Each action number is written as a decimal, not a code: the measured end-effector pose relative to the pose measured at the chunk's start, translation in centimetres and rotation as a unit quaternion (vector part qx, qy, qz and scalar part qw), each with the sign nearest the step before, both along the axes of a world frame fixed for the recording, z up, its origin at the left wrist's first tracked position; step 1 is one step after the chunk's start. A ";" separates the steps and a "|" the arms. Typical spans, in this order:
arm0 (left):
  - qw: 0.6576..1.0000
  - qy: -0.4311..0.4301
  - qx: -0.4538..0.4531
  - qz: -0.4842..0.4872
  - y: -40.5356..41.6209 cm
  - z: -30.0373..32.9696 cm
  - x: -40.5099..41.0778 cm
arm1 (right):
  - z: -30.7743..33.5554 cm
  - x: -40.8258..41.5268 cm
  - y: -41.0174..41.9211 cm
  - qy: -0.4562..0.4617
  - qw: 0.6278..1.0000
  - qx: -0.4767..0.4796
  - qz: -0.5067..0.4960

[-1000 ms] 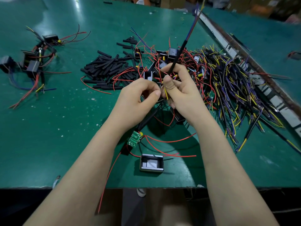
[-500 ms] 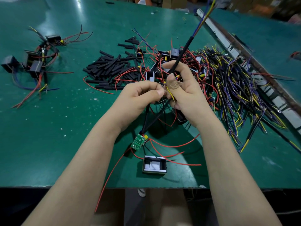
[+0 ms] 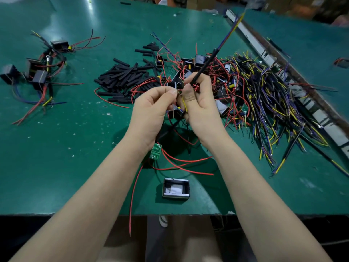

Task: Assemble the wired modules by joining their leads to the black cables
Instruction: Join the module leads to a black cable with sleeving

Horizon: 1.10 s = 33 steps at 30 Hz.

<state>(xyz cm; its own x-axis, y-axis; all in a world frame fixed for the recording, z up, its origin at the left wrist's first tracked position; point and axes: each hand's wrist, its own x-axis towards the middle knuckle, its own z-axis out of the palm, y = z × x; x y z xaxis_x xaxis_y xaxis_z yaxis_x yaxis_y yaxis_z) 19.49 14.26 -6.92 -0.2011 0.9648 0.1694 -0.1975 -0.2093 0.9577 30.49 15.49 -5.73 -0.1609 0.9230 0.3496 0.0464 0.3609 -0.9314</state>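
Observation:
My right hand [image 3: 200, 104] grips a long black cable [image 3: 205, 65] that rises up and to the right, its blue and yellow ends high over the table; a yellow lead runs down past my thumb. My left hand [image 3: 151, 110] pinches a thin lead end against the right thumb tip. Below the left wrist hangs a small green circuit board [image 3: 156, 151] with red leads [image 3: 181, 163] looping over the green table [image 3: 75, 148]. A black module housing [image 3: 176, 188] lies near the front edge.
Black sleeve tubes [image 3: 128, 76] lie heaped behind my hands. A tangle of red-leaded modules [image 3: 213, 72] and a big pile of black, yellow and purple cables [image 3: 273, 103] fill the right side. Several joined modules [image 3: 41, 72] sit at far left. A metal rail [image 3: 294, 76] borders the right.
Both hands have risen slightly and drawn together, lifting the green board off the table. The black cable has tilted further to the right.

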 end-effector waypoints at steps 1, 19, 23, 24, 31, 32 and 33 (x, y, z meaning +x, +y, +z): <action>1.000 0.015 0.006 0.015 0.0 0.0 0.0 | 0.0 -0.1 0.0 -0.008 1.000 0.002 -0.002; 0.890 0.433 0.073 0.120 -0.3 0.0 -0.6 | -1.1 1.0 0.8 -0.152 0.985 0.069 0.032; 0.866 0.480 0.090 0.108 -0.4 0.1 -0.9 | -1.3 1.2 0.7 -0.188 0.977 0.099 0.012; 0.859 0.493 0.091 0.104 -0.4 0.1 -0.9 | -1.4 1.3 0.7 -0.215 0.970 0.113 0.002; 0.868 0.477 0.133 0.044 -0.1 -0.1 -1.6 | -1.6 1.9 0.8 -0.307 0.939 0.147 -0.043; 0.876 0.463 0.133 0.033 -0.2 -0.1 -1.7 | -1.7 2.0 0.8 -0.306 0.939 0.151 -0.045; 0.883 0.450 0.130 0.021 -0.2 -0.1 -1.8 | -1.7 2.1 0.9 -0.305 0.938 0.155 -0.047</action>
